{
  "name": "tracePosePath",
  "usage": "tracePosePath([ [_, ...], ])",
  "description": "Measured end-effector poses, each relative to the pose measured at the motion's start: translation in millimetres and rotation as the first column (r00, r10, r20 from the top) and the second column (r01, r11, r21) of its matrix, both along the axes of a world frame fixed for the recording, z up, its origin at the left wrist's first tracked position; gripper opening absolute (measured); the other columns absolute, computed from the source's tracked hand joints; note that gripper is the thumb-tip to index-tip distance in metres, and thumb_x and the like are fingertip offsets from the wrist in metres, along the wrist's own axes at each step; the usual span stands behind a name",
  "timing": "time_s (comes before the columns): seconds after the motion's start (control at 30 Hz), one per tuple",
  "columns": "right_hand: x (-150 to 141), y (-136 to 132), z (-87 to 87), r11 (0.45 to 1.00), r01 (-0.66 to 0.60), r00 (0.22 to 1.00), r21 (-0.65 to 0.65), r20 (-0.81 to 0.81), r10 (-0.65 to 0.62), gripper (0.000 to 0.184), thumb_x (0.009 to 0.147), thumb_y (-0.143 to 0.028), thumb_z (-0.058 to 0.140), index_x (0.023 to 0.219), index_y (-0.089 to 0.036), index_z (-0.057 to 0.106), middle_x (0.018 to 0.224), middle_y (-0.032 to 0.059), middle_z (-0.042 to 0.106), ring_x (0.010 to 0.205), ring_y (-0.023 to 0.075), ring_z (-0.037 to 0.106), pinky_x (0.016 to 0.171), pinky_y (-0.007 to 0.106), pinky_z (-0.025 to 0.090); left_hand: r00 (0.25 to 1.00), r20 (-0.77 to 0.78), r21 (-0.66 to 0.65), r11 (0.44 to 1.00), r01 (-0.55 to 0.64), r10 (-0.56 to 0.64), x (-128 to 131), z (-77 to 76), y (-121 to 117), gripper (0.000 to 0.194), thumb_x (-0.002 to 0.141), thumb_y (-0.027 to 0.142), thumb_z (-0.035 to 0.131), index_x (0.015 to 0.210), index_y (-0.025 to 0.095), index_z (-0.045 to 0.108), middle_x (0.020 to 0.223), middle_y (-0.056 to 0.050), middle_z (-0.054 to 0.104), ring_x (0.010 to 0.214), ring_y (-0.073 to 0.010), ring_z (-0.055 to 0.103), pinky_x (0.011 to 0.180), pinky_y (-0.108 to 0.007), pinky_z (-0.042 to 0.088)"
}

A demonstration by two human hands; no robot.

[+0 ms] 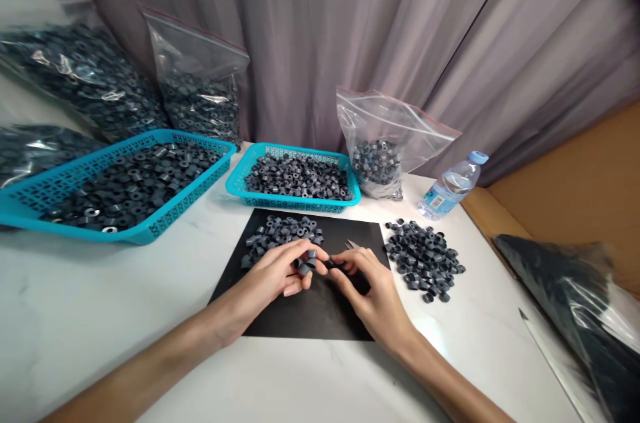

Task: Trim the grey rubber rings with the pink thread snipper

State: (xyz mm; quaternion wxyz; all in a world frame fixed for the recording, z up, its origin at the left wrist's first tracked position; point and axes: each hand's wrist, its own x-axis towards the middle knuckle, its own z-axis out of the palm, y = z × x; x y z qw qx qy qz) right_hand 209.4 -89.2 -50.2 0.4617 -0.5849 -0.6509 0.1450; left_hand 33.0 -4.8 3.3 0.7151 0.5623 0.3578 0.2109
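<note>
At the left, a big blue basket (193, 198) full of dark ring pieces stands on the tabletop (150, 303). Then comes the left hand (287, 270), with its fingers curled around a few dark rings (306, 264), above a black mat (310, 316). This grasp looks loose, so a ring could slip out and mix into the ring pile (283, 234) just behind, on the mat. The right hand (367, 280) pinches a small dark piece (331, 263) near the left fingertips; its form is too hidden to tell, and a badly aligned pinch could drop it. Pointed metal tips (353, 244) show behind this hand; I cannot tell if it holds them, but a careless movement could prick a finger. Farther right, beside the mat, an outer ring pile (425, 260) lies unfenced, so the right wrist could scatter it.
</note>
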Motion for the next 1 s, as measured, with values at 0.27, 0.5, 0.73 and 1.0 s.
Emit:
tracePosePath([
  [0.27,0,-3,-0.7,0.999,0.017,0.997,0.038,-0.071,-0.014,0.008,0.097,-0.018,0.056,0.09,-0.022,0.056,0.087,0.0014,0.061,0.079,0.0172,0.057,0.073,0.031,0.046,0.985,-0.167,0.356,0.929,0.104,-0.046,0,-22.7,-2,0.03,0.092,0.048,0.058,0.109,0.023,0.062,0.088,0.001,0.063,0.071,-0.013,0.055,0.069,-0.027,0.041],
  [0.5,-2,-4,0.8,0.995,-0.019,0.986,0.099,-0.162,0.035,0.007,0.097,-0.018,0.056,0.093,-0.023,0.059,0.097,0.0044,0.063,0.097,0.0194,0.061,0.087,0.033,0.05,0.965,-0.246,0.454,0.868,0.2,-0.093,1,-26.7,-13,0.029,0.095,0.05,0.052,0.105,0.026,0.064,0.093,0.002,0.064,0.072,-0.0138,0.056,0.068,-0.027,0.043],
  [0.73,-2,-8,-3.6,0.996,0.019,0.983,0.083,-0.186,-0.003,0.01,0.094,-0.019,0.061,0.103,-0.024,0.06,0.097,0.0033,0.063,0.088,0.0178,0.064,0.079,0.032,0.054,0.968,-0.215,0.439,0.872,0.217,-0.132,3,-28.3,-15,0.022,0.095,0.041,0.053,0.101,0.024,0.065,0.094,0.003,0.064,0.081,-0.0145,0.056,0.071,-0.026,0.043],
  [1.0,-3,-13,-0.2,0.992,0.07,0.991,0.106,-0.122,-0.057,0.028,0.092,-0.017,0.063,0.118,-0.025,0.056,0.1,0.003,0.063,0.093,0.0187,0.064,0.084,0.034,0.053,0.959,-0.186,0.308,0.914,0.264,-0.214,2,-29.4,-11,0.023,0.093,0.042,0.054,0.104,0.023,0.061,0.095,0.002,0.062,0.078,-0.0147,0.055,0.071,-0.027,0.043],
])
